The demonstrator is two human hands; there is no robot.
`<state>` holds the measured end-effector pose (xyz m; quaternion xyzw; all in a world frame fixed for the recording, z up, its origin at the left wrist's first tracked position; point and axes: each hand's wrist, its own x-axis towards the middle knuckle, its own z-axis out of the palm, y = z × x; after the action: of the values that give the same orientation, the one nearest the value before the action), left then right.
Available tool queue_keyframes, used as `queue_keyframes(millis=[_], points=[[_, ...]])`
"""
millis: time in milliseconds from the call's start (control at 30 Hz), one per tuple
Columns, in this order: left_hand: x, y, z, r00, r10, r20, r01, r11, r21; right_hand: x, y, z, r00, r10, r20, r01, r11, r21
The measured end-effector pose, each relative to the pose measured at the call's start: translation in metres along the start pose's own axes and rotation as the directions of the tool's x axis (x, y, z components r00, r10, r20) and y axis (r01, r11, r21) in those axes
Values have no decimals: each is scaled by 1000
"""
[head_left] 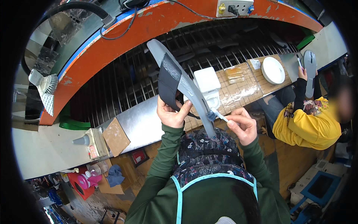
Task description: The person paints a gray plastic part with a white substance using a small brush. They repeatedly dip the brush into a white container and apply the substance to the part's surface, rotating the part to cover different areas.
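Observation:
My left hand [173, 112] grips a sandal by its black strap [168, 80], fingers and thumb closed round it. The sandal's long grey sole [194, 91] stands tilted, its upper end leaning away to the left and its lower end near my apron. Between the fingertips of my right hand [242, 125] is a small brush with a white handle [220, 115]. Its dark bristles [211, 115] touch the sole near the lower end. Behind the sole stands a white plastic container [207, 80], partly hidden by it.
A slatted conveyor [112, 86] runs behind the work ledge, under an orange guard [82, 71]. A white bowl [273, 70] and a yellowish block [234, 75] sit on the brown board [242, 91]. At right, a co-worker in yellow [307, 125] holds a grey sole [309, 74] and a brush.

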<state>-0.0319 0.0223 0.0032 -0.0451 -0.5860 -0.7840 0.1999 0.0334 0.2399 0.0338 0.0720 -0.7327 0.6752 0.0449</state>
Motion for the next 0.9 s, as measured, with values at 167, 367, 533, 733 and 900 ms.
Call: queue_keyframes(millis=[167,367,533,733,900], points=[[-3,2,-4,1000,7,13,-8,998,55,-1,5,9,996,-45,-71,38,995,-96],[-7,0,-8,999,25,35,-28,994,103,13,3,8,990,-124,-72,105,969,-225],[-6,1,-14,989,80,122,-100,979,175,27,-1,6,982,-181,-51,152,924,-351],[-9,11,-13,987,27,158,-64,971,232,46,-4,6,940,-329,-85,266,868,-418],[-8,19,-11,985,-37,166,-3,973,232,53,-10,-2,927,-375,-3,326,810,-488]])
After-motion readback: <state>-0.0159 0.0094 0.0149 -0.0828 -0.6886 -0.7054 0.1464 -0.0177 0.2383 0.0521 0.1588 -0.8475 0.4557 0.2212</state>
